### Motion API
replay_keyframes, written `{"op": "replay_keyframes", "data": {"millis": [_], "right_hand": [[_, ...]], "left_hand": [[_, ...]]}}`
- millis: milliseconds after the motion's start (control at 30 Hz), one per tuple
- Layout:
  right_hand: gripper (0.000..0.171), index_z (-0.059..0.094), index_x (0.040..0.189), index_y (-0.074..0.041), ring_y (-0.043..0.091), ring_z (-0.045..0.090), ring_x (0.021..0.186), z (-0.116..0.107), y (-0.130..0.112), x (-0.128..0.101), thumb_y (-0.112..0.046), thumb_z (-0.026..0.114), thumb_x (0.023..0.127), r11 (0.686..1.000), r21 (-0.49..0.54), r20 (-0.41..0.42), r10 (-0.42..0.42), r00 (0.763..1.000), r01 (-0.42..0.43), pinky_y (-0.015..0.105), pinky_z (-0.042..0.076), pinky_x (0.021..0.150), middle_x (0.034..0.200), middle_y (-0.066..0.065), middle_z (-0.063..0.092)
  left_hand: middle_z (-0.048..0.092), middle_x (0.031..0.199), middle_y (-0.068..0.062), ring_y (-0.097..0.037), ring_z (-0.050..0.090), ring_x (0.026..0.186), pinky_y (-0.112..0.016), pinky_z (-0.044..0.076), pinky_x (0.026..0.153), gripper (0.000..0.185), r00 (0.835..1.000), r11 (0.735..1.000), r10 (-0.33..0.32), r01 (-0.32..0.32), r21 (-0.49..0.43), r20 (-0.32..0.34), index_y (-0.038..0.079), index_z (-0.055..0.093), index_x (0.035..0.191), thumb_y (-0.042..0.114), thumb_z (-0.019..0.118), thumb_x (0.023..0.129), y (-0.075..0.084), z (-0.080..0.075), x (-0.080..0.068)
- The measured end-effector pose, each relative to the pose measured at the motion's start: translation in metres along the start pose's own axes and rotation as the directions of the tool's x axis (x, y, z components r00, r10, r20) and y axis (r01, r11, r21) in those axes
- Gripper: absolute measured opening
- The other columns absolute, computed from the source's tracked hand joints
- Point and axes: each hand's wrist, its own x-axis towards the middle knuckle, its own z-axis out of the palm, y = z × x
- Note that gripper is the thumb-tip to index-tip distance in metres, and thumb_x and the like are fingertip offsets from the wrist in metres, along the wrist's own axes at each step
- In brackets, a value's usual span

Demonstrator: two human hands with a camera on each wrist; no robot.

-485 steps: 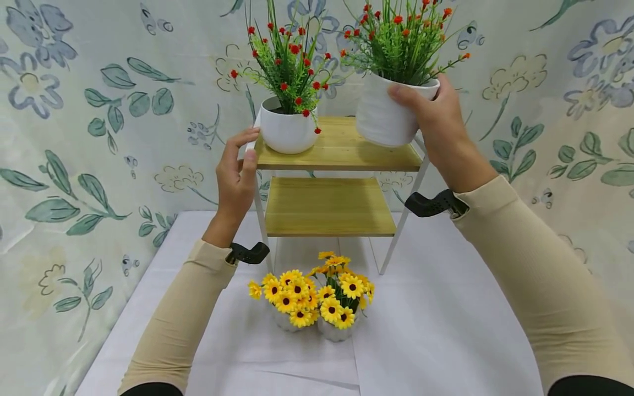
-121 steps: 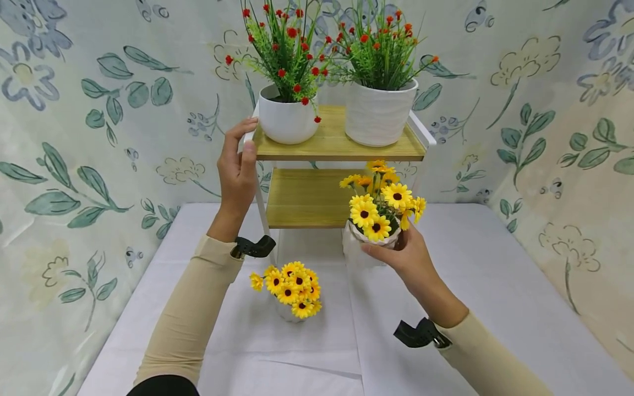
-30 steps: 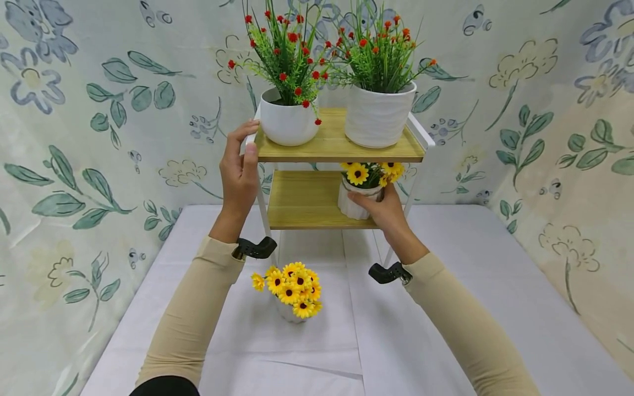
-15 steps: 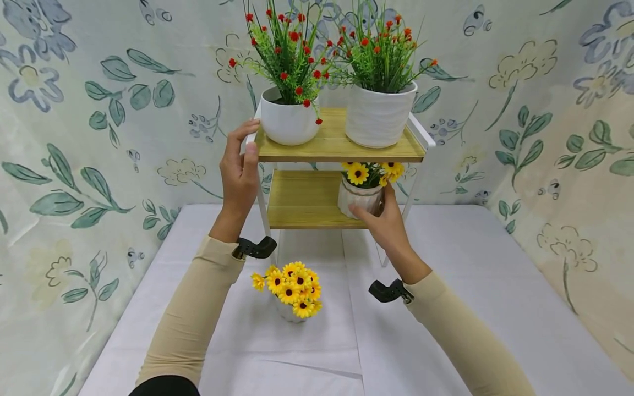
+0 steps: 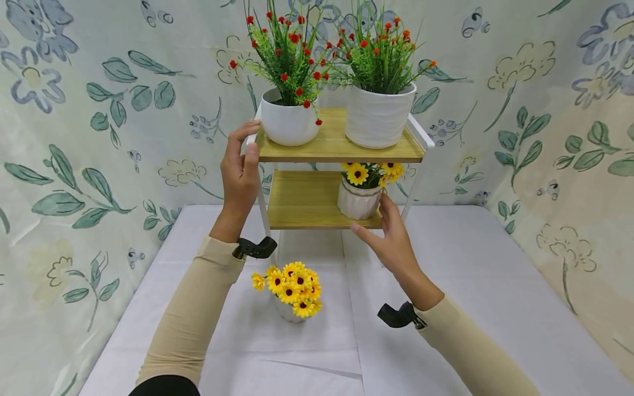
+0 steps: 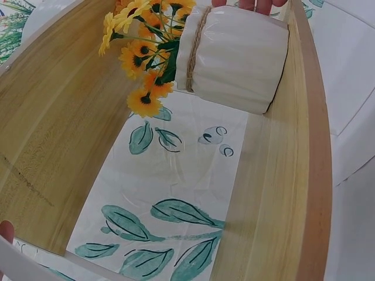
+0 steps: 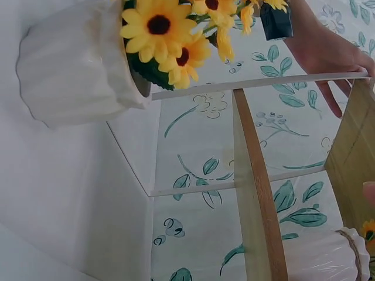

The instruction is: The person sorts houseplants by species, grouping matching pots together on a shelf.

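A small white ribbed pot of yellow sunflowers (image 5: 358,201) stands on the right of the lower wooden board (image 5: 302,198) of a two-tier white-framed shelf (image 5: 333,140). My right hand (image 5: 373,218) hovers just in front of that pot, fingers spread and relaxed, holding nothing. In the left wrist view its fingertips (image 6: 258,4) still show behind the pot (image 6: 234,58). My left hand (image 5: 246,142) grips the shelf's top left corner, thumb on the front edge. A second sunflower pot (image 5: 292,294) stands on the table below, near the camera in the right wrist view (image 7: 76,64).
Two white pots with green stems and red blossoms, a round one (image 5: 288,124) and a taller ribbed one (image 5: 377,121), fill the top board. The shelf stands on a white-clothed table (image 5: 470,286) backed by a floral curtain (image 5: 99,110). The lower board's left half is bare.
My right hand has let go of the sunflower pot on the lower board and drawn back towards me. The left hand and the shelf have not moved.
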Motion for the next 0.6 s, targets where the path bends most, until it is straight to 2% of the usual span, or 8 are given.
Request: {"op": "replay_keyframes", "data": {"millis": [33, 233, 400, 600], "right_hand": [[0.087, 0.013, 0.152, 0.001, 0.033, 0.015, 0.146, 0.0, -0.006, -0.004, -0.012, 0.069, 0.087, 1.0, -0.001, 0.005, -0.001, 1.0, 0.001, 0.05, 0.016, 0.116, 0.159, 0.016, 0.013], [0.086, 0.014, 0.152, 0.002, 0.033, 0.018, 0.145, 0.002, -0.007, -0.022, -0.012, 0.069, 0.087, 0.999, -0.017, 0.039, 0.038, 0.999, -0.038, 0.048, 0.016, 0.117, 0.158, 0.019, 0.016], [0.087, 0.016, 0.153, -0.004, 0.028, 0.019, 0.145, 0.005, 0.013, -0.031, -0.018, 0.071, 0.087, 0.997, -0.036, 0.062, 0.063, 0.996, -0.061, 0.044, 0.017, 0.117, 0.158, 0.015, 0.02], [0.087, 0.022, 0.152, -0.011, 0.021, 0.023, 0.144, 0.011, 0.035, -0.044, -0.028, 0.073, 0.085, 0.998, -0.053, 0.079, 0.037, 0.996, -0.033, 0.043, 0.02, 0.116, 0.157, 0.007, 0.025]], "left_hand": [[0.052, 0.132, -0.028, -0.036, 0.045, 0.13, -0.036, 0.034, 0.111, 0.036, 1.0, 1.0, -0.001, 0.001, 0.0, 0.0, -0.014, 0.048, 0.121, 0.006, 0.038, 0.093, 0.0, 0.0, 0.0], [0.052, 0.131, -0.028, -0.036, 0.046, 0.13, -0.036, 0.034, 0.111, 0.036, 1.0, 1.0, -0.001, 0.001, -0.001, 0.0, -0.014, 0.048, 0.121, 0.006, 0.038, 0.093, 0.0, 0.0, 0.001], [0.052, 0.131, -0.028, -0.036, 0.046, 0.129, -0.037, 0.035, 0.11, 0.035, 1.0, 1.0, -0.003, 0.003, 0.002, -0.004, -0.014, 0.049, 0.12, 0.006, 0.038, 0.093, 0.001, -0.001, 0.001], [0.052, 0.132, -0.027, -0.035, 0.045, 0.13, -0.04, 0.035, 0.11, 0.036, 1.0, 1.0, -0.023, 0.023, 0.006, 0.004, -0.014, 0.048, 0.121, 0.007, 0.038, 0.093, 0.003, 0.0, 0.001]]}}
